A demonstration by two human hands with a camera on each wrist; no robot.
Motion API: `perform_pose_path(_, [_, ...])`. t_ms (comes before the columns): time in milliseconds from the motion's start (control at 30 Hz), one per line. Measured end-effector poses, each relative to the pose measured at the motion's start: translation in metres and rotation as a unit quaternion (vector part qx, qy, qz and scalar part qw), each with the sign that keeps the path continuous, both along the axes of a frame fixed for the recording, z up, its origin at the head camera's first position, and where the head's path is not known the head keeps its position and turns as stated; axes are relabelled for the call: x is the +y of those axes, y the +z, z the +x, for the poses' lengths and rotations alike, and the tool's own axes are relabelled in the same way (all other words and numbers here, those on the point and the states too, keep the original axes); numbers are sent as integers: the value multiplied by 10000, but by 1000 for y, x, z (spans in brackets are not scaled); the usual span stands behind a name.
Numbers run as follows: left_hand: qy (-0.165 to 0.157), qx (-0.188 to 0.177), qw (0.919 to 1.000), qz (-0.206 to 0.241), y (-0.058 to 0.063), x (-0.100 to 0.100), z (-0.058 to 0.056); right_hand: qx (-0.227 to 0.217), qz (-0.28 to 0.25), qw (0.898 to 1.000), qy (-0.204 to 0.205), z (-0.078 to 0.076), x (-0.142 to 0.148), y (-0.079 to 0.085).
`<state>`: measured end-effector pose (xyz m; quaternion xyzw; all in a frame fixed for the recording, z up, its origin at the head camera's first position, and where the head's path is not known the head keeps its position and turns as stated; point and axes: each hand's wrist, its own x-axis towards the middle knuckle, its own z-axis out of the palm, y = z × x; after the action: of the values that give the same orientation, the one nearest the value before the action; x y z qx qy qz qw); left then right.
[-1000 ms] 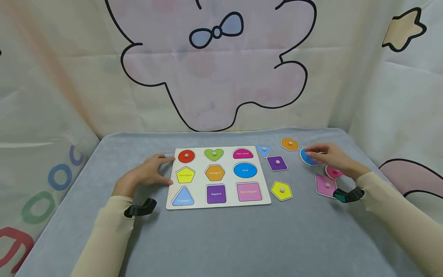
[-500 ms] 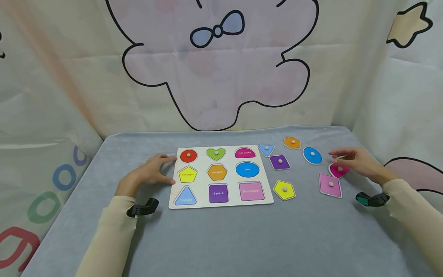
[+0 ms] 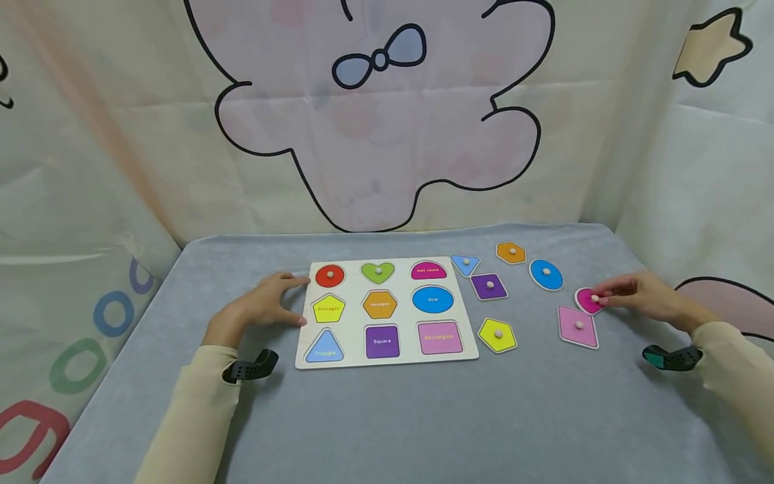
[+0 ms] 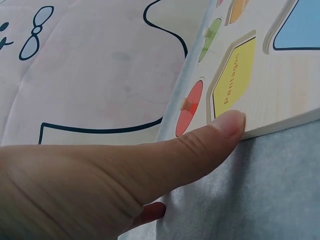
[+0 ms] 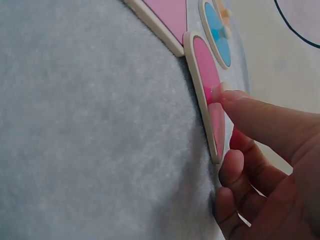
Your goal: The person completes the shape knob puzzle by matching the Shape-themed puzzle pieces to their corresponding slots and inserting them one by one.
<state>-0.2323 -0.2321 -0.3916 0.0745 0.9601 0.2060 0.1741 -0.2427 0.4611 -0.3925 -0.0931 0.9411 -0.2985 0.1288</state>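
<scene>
A white shape-puzzle board (image 3: pixel 351 339) lies on the cloth-covered table. My left hand (image 3: pixel 256 308) touches its left edge with thumb and fingertips spread apart; in the left wrist view the thumb (image 4: pixel 190 150) lies on the edge by the yellow pentagon recess (image 4: pixel 235 75). Over on the right, my right hand (image 3: pixel 650 299) pinches the small knob of a magenta half-round puzzle piece (image 3: pixel 584 298). In the right wrist view this half-round piece (image 5: pixel 202 57) is seen almost edge-on, the thumb at its knob and the other fingers curled below. A pink rectangular piece (image 3: pixel 571 328) lies against it.
Loose knobbed pieces lie between board and right hand: a blue triangle (image 3: pixel 463 266), purple square (image 3: pixel 484 289), yellow pentagon (image 3: pixel 496 343), orange hexagon (image 3: pixel 506 256) and blue oval (image 3: pixel 541 277). A red circle (image 3: pixel 326 281) and green heart (image 3: pixel 373 275) sit in the board.
My right hand has left the blue oval, moved right and toward me, and now grips the half-round piece's knob. The left hand stays at the board's edge.
</scene>
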Motion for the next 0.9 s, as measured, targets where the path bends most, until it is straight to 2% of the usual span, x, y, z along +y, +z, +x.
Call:
perform_pose_path(400, [-108,37,9999,57,4,0,2,-70,97,9999,8,-3,0,-6])
perform_pose_path(600, [-193,59,9997,106,3,-1,3,-80,122,9999,58,-3,-4,-2])
perform_pose_path(733, [-151,19,9999,61,0,0,1,-74,179,9998,-51,-3,-9,3])
perform_pose_path(900, [-113,25,9999,16,2,0,2,44,239,9995,-186,-6,-23,7])
